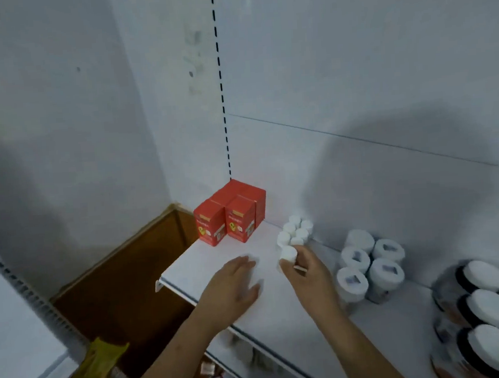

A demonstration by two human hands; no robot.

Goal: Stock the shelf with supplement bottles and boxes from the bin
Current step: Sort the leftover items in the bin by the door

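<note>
My right hand pinches a small white-capped bottle at the front of a cluster of several like bottles on the white shelf. My left hand lies over the shelf to the left with fingers spread; something white shows blurred under its fingertips, and I cannot tell whether it holds it. Red supplement boxes stand in a block at the shelf's back left corner.
Medium white-lidded bottles stand right of my right hand. Big dark jars with white lids fill the far right. A brown cardboard box sits below left of the shelf, with green-yellow packets near it.
</note>
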